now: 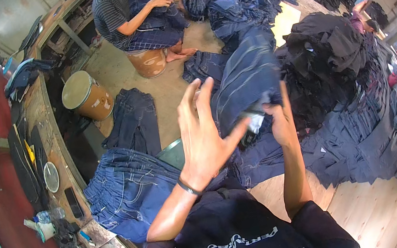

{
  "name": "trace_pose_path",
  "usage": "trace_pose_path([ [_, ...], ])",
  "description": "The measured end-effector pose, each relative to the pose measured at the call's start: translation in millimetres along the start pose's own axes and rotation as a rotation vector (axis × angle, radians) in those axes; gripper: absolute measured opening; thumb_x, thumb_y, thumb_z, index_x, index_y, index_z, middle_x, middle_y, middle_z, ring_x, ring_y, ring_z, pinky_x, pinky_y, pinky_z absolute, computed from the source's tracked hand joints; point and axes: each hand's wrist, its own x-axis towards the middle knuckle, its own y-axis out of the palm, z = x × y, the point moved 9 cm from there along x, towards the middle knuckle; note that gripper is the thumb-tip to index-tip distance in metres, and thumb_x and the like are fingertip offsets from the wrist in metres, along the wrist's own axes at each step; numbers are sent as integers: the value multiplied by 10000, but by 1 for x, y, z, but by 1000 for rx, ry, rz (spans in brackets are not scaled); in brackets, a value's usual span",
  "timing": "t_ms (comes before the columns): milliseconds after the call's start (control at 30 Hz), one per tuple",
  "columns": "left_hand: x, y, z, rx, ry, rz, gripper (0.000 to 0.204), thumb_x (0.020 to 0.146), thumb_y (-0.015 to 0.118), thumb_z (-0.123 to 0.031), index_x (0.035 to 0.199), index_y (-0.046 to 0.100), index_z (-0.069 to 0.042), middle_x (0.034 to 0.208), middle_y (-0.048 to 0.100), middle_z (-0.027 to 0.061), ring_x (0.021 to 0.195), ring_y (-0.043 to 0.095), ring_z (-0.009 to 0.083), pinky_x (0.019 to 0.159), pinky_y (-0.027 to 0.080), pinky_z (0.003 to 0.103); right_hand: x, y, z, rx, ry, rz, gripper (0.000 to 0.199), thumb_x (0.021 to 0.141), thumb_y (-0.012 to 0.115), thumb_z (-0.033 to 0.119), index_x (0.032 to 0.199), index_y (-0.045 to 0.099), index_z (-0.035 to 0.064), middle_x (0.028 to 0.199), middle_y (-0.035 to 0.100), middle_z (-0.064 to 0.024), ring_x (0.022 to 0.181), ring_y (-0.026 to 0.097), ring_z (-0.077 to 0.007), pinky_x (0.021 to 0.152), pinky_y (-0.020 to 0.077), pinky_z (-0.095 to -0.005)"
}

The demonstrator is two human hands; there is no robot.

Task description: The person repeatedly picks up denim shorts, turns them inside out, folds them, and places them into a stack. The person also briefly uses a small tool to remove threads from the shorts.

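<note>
My right hand (281, 122) grips the edge of a dark blue denim garment (248, 75) with pale stitching lines. The garment is raised in front of me and smeared by motion; a whitish patch shows at its lower edge. Just left of it, my left hand (201, 137) is open, fingers spread, with the thumb reaching toward that lower edge. Whether the thumb touches the cloth I cannot tell. Below and left of my left forearm lies a heap of blue denim garments (128, 189) with white seams.
Stacked dark denim pieces (359, 133) and a black cloth pile (323, 49) lie on the right. Another denim heap (247, 6) lies farther off, near a seated person (119, 18). At left stand a brown drum (88, 98) and a cluttered worn bench (42, 125).
</note>
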Motion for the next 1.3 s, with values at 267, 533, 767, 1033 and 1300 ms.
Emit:
trace_pose_path([
  [267, -32, 62, 58, -204, -267, 315, 470, 988, 656, -137, 1407, 531, 35, 1133, 636, 289, 1088, 642, 471, 944, 527, 507, 17, 3, -69, -101, 109, 261, 556, 961, 487, 139, 1500, 501, 3, 1335, 630, -157, 1145, 642, -245, 1063, 459, -355],
  [533, -64, 58, 23, -200, -199, 381, 697, 912, 769, -195, 1502, 467, 20, 1253, 595, 276, 1100, 643, 435, 980, 537, 474, 24, -3, -68, -100, -27, 284, 471, 1016, 494, 147, 1443, 635, 7, 1212, 715, -105, 1126, 637, -175, 1032, 470, -332],
  [767, -78, -67, 116, 394, -223, 59, 540, 896, 835, -272, 1349, 649, -43, 1451, 551, 227, 1342, 537, 416, 1149, 435, 519, 88, -31, -56, -550, -112, 90, 401, 1056, 547, 190, 1428, 675, 118, 967, 731, -108, 823, 653, -201, 780, 517, -340],
  [1033, -210, -213, 218, 835, -536, 97, 611, 927, 810, -329, 1420, 607, -29, 1377, 616, 188, 1300, 562, 403, 1155, 388, 545, 99, 48, -214, -919, -69, 275, 472, 1043, 570, 397, 1468, 646, 205, 1268, 725, -238, 1143, 705, -445, 980, 564, -517],
  [1300, -210, -230, 207, 893, -588, 154, 456, 828, 897, -386, 1036, 664, -54, 1171, 698, 210, 1140, 659, 386, 1013, 486, 527, 22, 149, -266, -696, -120, 480, 583, 1048, 648, 444, 1428, 622, 2, 1296, 696, -291, 1188, 701, -382, 991, 572, -460],
])
